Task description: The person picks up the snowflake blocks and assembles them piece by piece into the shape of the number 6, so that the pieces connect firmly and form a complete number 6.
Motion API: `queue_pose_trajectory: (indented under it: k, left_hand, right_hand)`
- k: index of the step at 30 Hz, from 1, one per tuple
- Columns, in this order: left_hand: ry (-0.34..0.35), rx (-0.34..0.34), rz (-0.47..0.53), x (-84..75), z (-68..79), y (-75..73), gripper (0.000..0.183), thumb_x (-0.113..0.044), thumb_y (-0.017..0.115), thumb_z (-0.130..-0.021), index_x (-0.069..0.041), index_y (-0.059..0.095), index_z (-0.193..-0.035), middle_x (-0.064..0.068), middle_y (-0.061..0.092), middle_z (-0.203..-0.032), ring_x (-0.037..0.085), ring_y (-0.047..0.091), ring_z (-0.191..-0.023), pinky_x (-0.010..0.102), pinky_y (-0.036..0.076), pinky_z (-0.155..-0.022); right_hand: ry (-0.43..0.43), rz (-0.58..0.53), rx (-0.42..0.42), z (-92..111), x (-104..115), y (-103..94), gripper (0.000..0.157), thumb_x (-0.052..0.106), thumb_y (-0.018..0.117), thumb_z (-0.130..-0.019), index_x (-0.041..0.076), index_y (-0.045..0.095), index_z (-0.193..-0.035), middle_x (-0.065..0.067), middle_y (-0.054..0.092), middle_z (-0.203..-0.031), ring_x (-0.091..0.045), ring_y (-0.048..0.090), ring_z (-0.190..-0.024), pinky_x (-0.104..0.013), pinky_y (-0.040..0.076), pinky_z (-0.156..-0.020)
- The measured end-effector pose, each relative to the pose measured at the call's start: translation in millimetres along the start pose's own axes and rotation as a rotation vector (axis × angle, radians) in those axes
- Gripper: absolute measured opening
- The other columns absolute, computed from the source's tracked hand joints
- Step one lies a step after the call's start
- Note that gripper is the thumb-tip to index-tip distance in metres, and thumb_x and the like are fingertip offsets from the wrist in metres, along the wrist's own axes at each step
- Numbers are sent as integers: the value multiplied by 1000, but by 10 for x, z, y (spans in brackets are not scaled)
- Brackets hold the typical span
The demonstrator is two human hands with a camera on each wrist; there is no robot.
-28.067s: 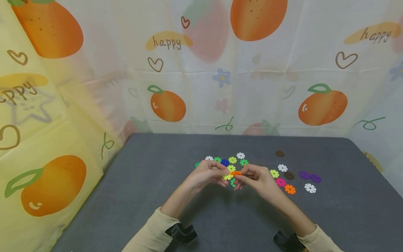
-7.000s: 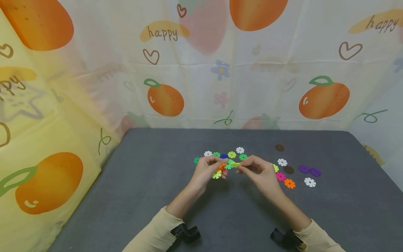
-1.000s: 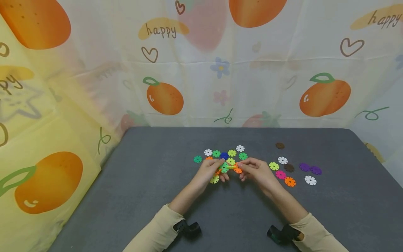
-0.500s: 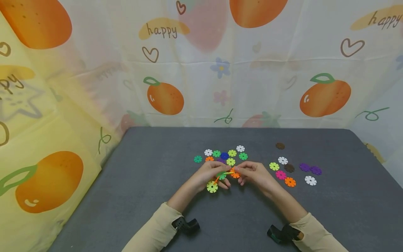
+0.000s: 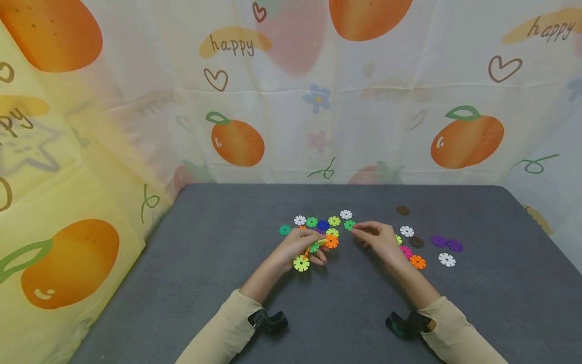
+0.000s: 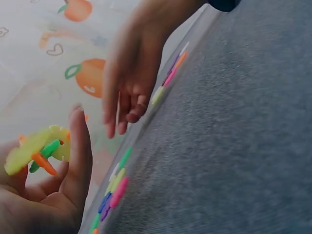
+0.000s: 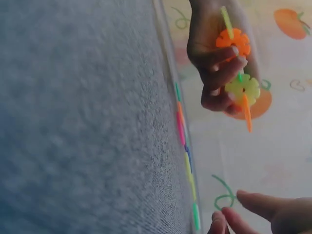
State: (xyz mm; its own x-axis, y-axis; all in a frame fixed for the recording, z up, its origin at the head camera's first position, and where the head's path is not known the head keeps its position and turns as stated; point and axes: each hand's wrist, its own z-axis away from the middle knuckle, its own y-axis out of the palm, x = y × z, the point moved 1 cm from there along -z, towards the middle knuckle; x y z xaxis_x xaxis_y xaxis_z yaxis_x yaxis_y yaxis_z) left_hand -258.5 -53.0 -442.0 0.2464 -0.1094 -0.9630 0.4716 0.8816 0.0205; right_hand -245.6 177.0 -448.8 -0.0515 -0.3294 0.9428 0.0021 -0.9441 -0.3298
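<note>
My left hand [image 5: 297,246] pinches a chain of interlocking notched plastic discs above the table. A yellow disc [image 5: 301,263] hangs at its near end and an orange disc [image 5: 332,241] sticks out at the other; green, yellow and orange ones sit between, partly covered by the fingers. In the right wrist view the chain's orange disc [image 7: 234,43] and yellow disc [image 7: 243,89] show edge-linked. Apart from the chain, my right hand [image 5: 381,240] holds nothing, thumb and fingers loosely bent. Its fingertips are close to a loose green disc [image 5: 349,225] in the head view.
Several loose discs lie behind the hands, among them a white disc [image 5: 346,214] and a blue disc [image 5: 323,225]. Right of the right hand lie more, including a brown disc [image 5: 402,210], purple discs [image 5: 438,241] and a white disc [image 5: 447,260]. A printed curtain [image 5: 291,126] borders the grey table [image 5: 182,283].
My right hand has let go of the chain's orange disc and moved right and away, towards the loose green disc. My left hand still holds the chain, shifted slightly left.
</note>
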Motion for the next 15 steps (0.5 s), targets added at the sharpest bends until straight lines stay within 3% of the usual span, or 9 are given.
queue_pose_trajectory:
  k: [4, 11, 15]
  left_hand:
    - [10, -2, -34, -57, -19, -29, 33, -22, 56, -99, 2, 67, -119, 28, 70, -97, 15, 69, -60, 38, 62, -65]
    - [24, -18, -52, -72, -18, -85, 32, -21, 57, -99, 3, 67, -118, 12, 69, -81, 15, 67, -57, 37, 62, -63]
    - [49, -8, -61, -40, -19, -95, 31, -19, 56, -99, 4, 66, -117, 19, 69, -85, 15, 67, -56, 38, 62, -63]
  right_hand:
    - [-29, 71, -11, -80, -38, -7, 35, 19, 69, -91, -2, 67, -119, -21, 69, -110, -11, 62, -71, -23, 54, -63]
    - [-95, 164, -21, -206, -106, 13, 35, 13, 71, -89, -6, 65, -118, -20, 66, -95, -7, 54, -50, -25, 52, -51]
    - [-152, 255, -31, -259, -107, 29, 37, 13, 72, -88, -6, 65, -119, -20, 65, -89, -8, 51, -47, -27, 50, -45]
